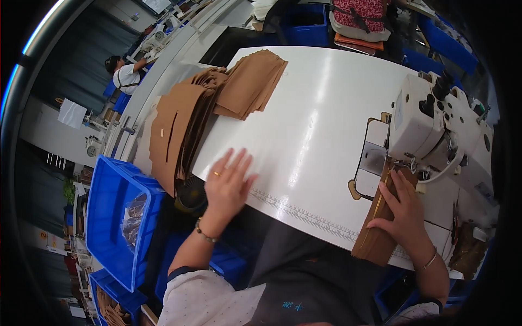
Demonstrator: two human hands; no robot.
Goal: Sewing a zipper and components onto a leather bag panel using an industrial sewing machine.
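Brown cloth is lying under our wide-spread right hand; our empty left hand is stretching, fingers apart, over the table.

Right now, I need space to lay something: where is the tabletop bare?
The white tabletop is bare in the middle, between the brown stacks and left hand, the sewing machine, and the near ruler marks. It is crowded at left, under the stacks, and at right, where the right hand touches a brown panel.

A blue bin holds a plastic bag; farther off is a person in white.
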